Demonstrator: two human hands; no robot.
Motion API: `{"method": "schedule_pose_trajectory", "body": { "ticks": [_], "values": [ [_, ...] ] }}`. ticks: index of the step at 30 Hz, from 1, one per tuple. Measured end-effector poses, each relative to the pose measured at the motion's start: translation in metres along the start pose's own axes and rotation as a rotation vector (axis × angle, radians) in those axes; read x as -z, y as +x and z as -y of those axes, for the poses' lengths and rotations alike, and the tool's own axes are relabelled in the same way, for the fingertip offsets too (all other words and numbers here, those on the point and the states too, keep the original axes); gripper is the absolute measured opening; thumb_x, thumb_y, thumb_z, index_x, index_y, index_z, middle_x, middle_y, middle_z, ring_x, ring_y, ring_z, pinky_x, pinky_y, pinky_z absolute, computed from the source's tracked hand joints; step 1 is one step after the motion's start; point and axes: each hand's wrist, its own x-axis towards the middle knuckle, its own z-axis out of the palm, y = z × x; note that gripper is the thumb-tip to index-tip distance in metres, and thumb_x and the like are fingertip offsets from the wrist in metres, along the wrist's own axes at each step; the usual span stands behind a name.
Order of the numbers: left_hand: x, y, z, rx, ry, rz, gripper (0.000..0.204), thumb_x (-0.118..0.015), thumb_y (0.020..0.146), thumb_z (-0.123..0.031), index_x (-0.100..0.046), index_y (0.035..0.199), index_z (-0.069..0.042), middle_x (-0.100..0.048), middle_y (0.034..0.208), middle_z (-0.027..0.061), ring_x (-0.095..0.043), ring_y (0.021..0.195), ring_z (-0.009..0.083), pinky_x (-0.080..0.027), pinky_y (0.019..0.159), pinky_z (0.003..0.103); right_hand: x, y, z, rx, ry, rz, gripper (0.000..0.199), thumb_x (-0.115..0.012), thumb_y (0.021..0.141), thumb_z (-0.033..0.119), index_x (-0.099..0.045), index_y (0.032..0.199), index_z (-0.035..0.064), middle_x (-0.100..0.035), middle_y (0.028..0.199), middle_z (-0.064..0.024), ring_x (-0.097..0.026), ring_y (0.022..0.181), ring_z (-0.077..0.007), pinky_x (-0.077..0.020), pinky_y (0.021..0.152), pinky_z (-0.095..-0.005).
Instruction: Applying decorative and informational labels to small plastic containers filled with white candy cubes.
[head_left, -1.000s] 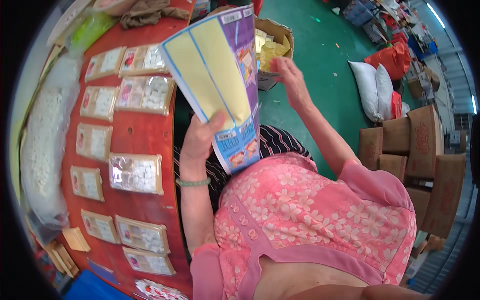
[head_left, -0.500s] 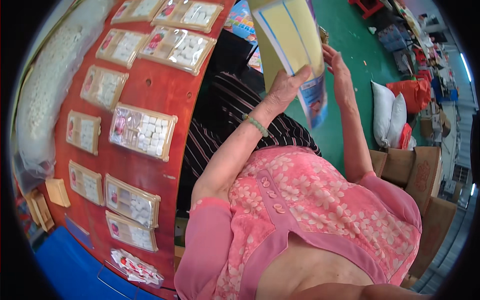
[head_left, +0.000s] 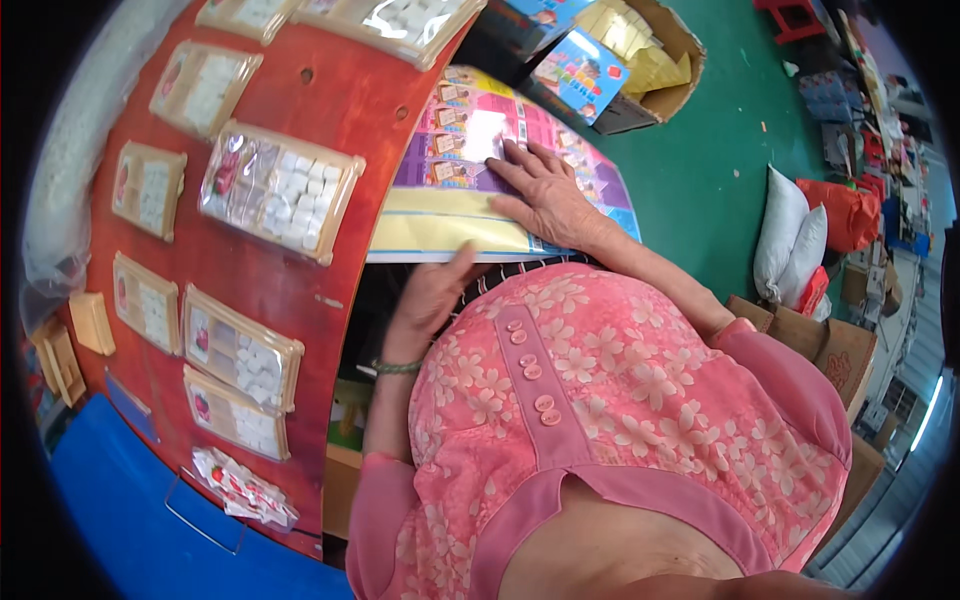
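A large printed card sheet [head_left: 410, 215] in yellow, purple and pink lies across my lap, beside the red table. My right hand [head_left: 555, 200] rests on its printed side with the fingers spread. At the sheet's near edge is my left hand [head_left: 428, 300], a green bead bracelet on its wrist. Its thumb points up at that edge; the other fingers are blurred and partly hidden, so its grip does not show.
On the red table [head_left: 330, 285] at left are several clear-covered trays [head_left: 285, 190] of white pieces and a pile of small packets [head_left: 240, 485]. Beyond the sheet stand an open carton [head_left: 660, 105] and blue printed boxes [head_left: 578, 75]. White sacks [head_left: 785, 240] lie at right.
The sheet has come down from upright in my left hand to lie across my lap. My right hand has moved left onto it, and my left hand has drawn back to its near edge.
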Motion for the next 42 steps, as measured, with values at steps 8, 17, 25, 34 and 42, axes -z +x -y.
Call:
{"method": "schedule_pose_trajectory", "body": {
  "ticks": [8, 17, 25, 34, 42],
  "values": [
    [0.17, -0.052, 0.006, -0.548, 0.846, -0.522, 0.059, -0.048, 0.096, -0.037, -0.037, 0.138, 0.003, -0.044, 0.139, 0.0189, -0.042, 0.129, 0.0327, -0.041, 0.104, 0.045, 0.001, 0.004, 0.01, 0.397, -0.127, -0.033, 0.052, -0.061, 0.086, 0.044, -0.056, 0.127, 0.0138, -0.045, 0.141, -0.012, -0.034, 0.133, -0.0389, -0.0231, 0.103, -0.0567],
    [0.151, -0.04, -0.021, -0.382, 0.359, -0.497, 0.028, -0.053, 0.095, -0.023, -0.058, 0.111, -0.001, -0.062, 0.112, 0.0123, -0.061, 0.102, 0.0228, -0.048, 0.089, 0.036, -0.023, 0.042, 0.024, 0.552, -0.012, -0.016, 0.06, -0.052, 0.086, 0.059, -0.058, 0.124, 0.0133, -0.047, 0.137, -0.0121, -0.035, 0.131, -0.0377, -0.0262, 0.103, -0.0596],
    [0.05, -0.034, -0.024, -0.471, 0.249, -0.306, 0.03, -0.058, 0.089, -0.008, -0.058, 0.118, 0.001, -0.063, 0.114, 0.011, -0.059, 0.104, 0.0207, -0.044, 0.093, 0.033, 0.014, 0.044, -0.011, 0.507, 0.11, -0.184, 0.049, -0.064, 0.083, 0.039, -0.059, 0.109, -0.0025, -0.061, 0.108, -0.0184, -0.056, 0.099, -0.0379, -0.0462, 0.086, -0.0464],
    [0.025, -0.042, -0.017, -0.403, 0.274, -0.27, 0.009, -0.064, 0.087, -0.005, -0.067, 0.091, 0.003, -0.067, 0.089, 0.003, -0.059, 0.083, 0.0082, -0.045, 0.08, 0.023, 0.018, 0.044, 0.011, 0.314, 0.208, 0.042, 0.05, -0.06, 0.091, 0.031, -0.049, 0.128, -0.0008, -0.052, 0.126, -0.0214, -0.049, 0.119, -0.0365, -0.0396, 0.101, -0.0423],
    [-0.003, -0.045, -0.031, -0.293, 0.275, -0.239, 0.012, -0.065, 0.089, -0.01, -0.068, 0.088, 0.002, -0.067, 0.077, 0.0044, -0.06, 0.063, 0.0076, -0.048, 0.059, 0.02, 0.049, 0.022, 0.055, 0.073, 0.666, 0.178, 0.019, -0.064, 0.09, 0.016, -0.066, 0.099, -0.0001, -0.066, 0.089, -0.0064, -0.061, 0.084, -0.013, -0.0488, 0.076, -0.0272]
  ]
}}
